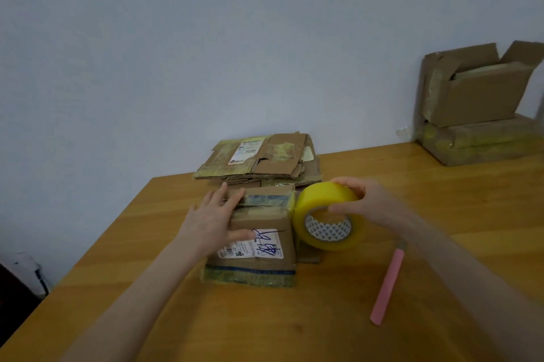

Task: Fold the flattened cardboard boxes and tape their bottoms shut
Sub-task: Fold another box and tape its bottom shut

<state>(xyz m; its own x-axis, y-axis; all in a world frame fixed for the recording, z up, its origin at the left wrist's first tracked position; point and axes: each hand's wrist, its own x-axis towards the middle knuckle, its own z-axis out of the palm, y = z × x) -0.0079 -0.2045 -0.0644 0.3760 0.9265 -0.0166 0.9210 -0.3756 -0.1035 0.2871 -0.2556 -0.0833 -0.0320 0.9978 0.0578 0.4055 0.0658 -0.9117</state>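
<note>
Yellow tape roll (325,214), white-and-grey triangle-patterned core; brown box (259,244), white label with blue scrawl; pink knife (388,288); orange-brown woodgrain tabletop (294,326).

Wooden table (412,199), folded box (256,252), flattened cardboard stack (259,158), pink cutter (387,288), two stacked boxes (477,141)

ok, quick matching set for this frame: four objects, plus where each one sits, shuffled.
Objects:
1. yellow roll of packing tape
2. pink utility knife
3. stack of flattened cardboard boxes
4. small cardboard box with white label

Places:
A. under the left hand
B. lying on the wooden table, near right
C. gripped by the right hand
D. far edge, by the wall

Pairs: 1-C, 2-B, 3-D, 4-A
</note>
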